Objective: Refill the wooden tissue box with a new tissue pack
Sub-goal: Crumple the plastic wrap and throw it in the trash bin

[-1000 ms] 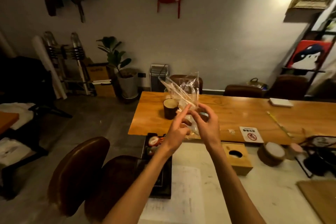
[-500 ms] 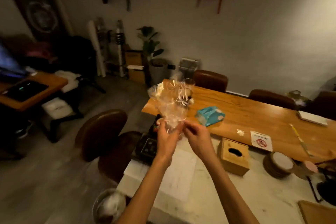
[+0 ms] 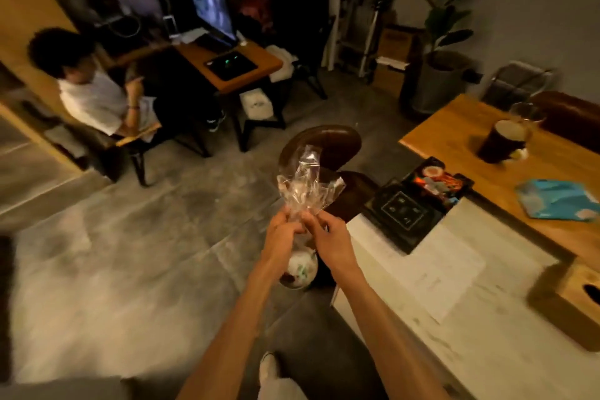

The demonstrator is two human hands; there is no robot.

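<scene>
1. Here, the square wooden tissue box [image 3: 573, 304] with a dark oval slot sits at the right edge of my view on the pale worktop [image 3: 454, 328]; I cannot tell what is inside it.
2. A round bin [image 3: 300, 268] on the grey floor [image 3: 130, 253], directly below my hands, holds crumpled white waste.
3. My left hand [image 3: 281, 235] and right hand [image 3: 331, 239] are raised side by side with forearms outstretched, both pinching the bottom of a crumpled clear plastic wrapper [image 3: 305, 187].
4. The wrapper fans upward, glossy and creased.
5. The flat teal tissue pack [image 3: 556, 200] lies on the orange wooden worktop [image 3: 461, 127], well apart from the box.
</scene>
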